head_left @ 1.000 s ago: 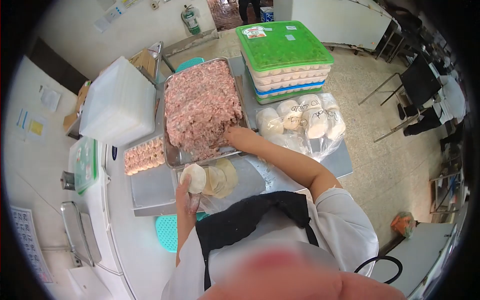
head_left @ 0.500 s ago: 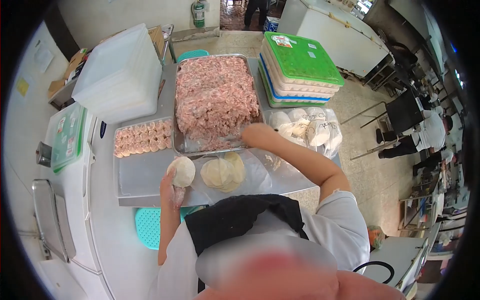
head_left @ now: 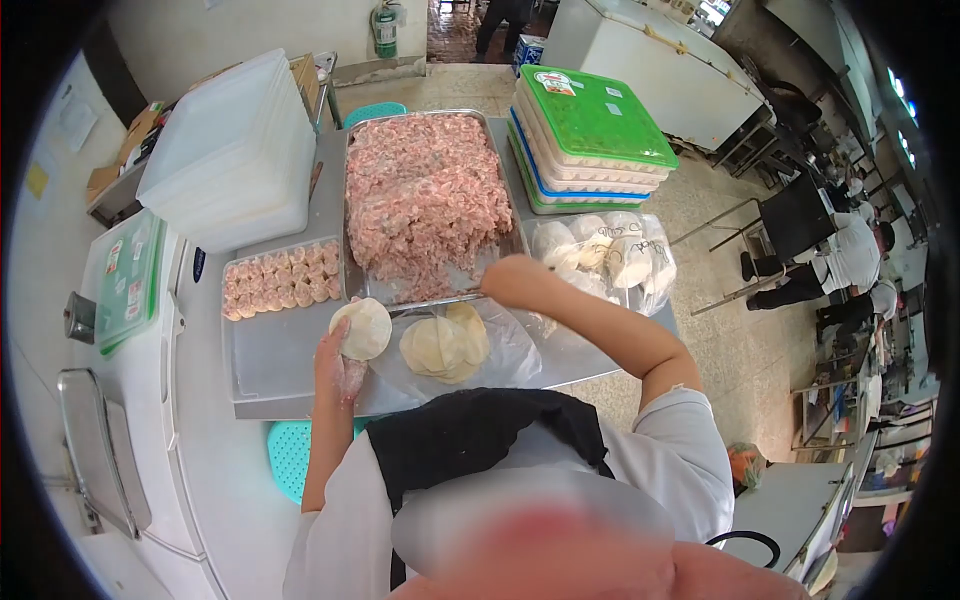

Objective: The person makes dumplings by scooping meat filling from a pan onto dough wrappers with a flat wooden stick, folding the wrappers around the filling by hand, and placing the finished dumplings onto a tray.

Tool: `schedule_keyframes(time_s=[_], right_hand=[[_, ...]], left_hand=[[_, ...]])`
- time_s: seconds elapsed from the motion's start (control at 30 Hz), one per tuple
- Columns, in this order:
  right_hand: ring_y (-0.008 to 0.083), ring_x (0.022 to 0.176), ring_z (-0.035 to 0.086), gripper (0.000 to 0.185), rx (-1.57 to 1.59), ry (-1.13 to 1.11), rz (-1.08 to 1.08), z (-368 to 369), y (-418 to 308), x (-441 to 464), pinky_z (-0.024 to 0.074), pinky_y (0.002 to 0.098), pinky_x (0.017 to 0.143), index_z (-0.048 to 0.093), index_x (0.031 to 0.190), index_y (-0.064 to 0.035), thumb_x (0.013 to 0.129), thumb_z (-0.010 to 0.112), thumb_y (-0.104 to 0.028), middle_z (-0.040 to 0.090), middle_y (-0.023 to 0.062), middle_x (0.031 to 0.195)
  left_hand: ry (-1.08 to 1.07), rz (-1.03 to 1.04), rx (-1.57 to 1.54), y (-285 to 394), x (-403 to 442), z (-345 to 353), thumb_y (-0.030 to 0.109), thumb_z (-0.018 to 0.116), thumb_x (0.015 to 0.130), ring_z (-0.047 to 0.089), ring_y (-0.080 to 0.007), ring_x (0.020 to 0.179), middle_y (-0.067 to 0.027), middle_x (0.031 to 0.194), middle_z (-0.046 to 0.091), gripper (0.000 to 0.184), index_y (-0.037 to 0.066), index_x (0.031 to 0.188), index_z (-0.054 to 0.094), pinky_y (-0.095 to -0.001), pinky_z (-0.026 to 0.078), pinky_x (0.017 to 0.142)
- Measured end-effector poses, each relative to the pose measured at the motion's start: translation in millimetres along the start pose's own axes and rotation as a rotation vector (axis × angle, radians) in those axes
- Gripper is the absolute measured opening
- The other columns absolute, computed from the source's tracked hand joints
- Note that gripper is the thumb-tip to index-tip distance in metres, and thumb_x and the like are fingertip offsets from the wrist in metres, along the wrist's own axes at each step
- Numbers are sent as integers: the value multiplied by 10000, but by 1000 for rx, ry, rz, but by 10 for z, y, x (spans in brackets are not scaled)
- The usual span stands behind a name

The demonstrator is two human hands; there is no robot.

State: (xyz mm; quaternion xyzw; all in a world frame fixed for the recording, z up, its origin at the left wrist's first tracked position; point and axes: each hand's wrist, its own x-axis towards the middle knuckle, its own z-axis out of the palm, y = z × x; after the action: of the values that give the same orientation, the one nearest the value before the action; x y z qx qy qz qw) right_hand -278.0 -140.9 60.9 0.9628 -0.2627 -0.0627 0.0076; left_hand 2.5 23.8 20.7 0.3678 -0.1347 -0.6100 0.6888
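Observation:
My left hand (head_left: 336, 362) holds a round, pale dumpling wrapper (head_left: 365, 330) near the front edge of the metal table, fingers behind its left side. At the near right corner of a deep metal tray (head_left: 396, 305), my right hand (head_left: 515, 283) is closed. Whatever it grips, if anything, is hidden from this angle. Heaped in that tray is pinkish ground meat (head_left: 425, 190), scraped lower at the near end. Between my hands, more round wrappers (head_left: 445, 345) lie overlapping on a clear plastic sheet (head_left: 512, 350).
Left of the meat stands a clear tray of filled dumplings (head_left: 282, 280), with stacked translucent containers (head_left: 225, 160) behind. On the right are bagged wrappers (head_left: 610, 255) and stacked dumpling trays under a green lid (head_left: 600, 115). Another person (head_left: 850, 255) is farther right.
The whole view has shifted slightly left. My left hand has tilted the wrapper a little and moved slightly. My right hand remains at the meat tray's near right corner.

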Motion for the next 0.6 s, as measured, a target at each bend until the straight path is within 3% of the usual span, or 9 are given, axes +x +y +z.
schedule_keyframes(time_s=[0.07, 0.13, 0.17, 0.27, 0.33, 0.43, 0.6], right_hand=[[300, 705, 679, 175, -16, -68, 23, -99, 153, 58, 546, 412, 614, 684, 705, -43, 780, 565, -145, 674, 154, 754], [314, 729, 681, 173, 28, 143, 79, -76, 360, 160, 549, 415, 628, 689, 732, -37, 782, 558, -139, 675, 159, 761], [314, 729, 681, 173, 32, 139, 74, 61, 359, 191, 549, 415, 628, 689, 732, -37, 782, 558, -139, 675, 159, 761], [316, 758, 681, 174, 62, 65, 100, 359, 222, 268, 550, 421, 628, 693, 763, -36, 794, 562, -146, 680, 154, 784], [309, 779, 682, 171, 26, 1, -7, 270, 5, 125, 551, 423, 625, 698, 791, -40, 794, 570, -153, 683, 153, 816], [327, 754, 673, 155, -5, -64, -83, 60, 225, 47, 541, 436, 628, 685, 780, -55, 791, 545, -119, 674, 162, 795], [322, 738, 671, 170, -76, 111, 35, -42, 462, 271, 533, 443, 617, 661, 751, -57, 817, 527, -139, 671, 149, 778]], left_hand=[[2, -8, -12, -8, -14, 39, 154, 528, 938, 572, -275, 1136, -166, 1262, 559, 428, -67, 1297, 454, -392, 474, 968], [9, -12, -31, -54, -31, 63, 153, 520, 942, 565, -277, 1146, -164, 1277, 550, 426, -64, 1302, 449, -396, 471, 974], [10, -7, -56, -71, -41, 57, 158, 515, 946, 562, -277, 1151, -163, 1286, 542, 430, -62, 1308, 444, -398, 468, 977], [44, 3, -88, -121, -63, 44, 173, 507, 953, 555, -276, 1159, -162, 1290, 538, 431, -58, 1310, 439, -400, 467, 978], [89, 9, -107, -164, -93, 34, 182, 505, 956, 551, -276, 1163, -163, 1284, 540, 430, -57, 1308, 441, -401, 468, 976], [122, 23, -94, -209, -179, 34, 210, 493, 967, 549, -277, 1160, -166, 1265, 549, 422, -51, 1295, 450, -406, 460, 981], [158, 91, -126, -314, -294, 33, 257, 471, 982, 550, -283, 1149, -162, 1236, 566, 416, -34, 1279, 466, -417, 439, 997]])
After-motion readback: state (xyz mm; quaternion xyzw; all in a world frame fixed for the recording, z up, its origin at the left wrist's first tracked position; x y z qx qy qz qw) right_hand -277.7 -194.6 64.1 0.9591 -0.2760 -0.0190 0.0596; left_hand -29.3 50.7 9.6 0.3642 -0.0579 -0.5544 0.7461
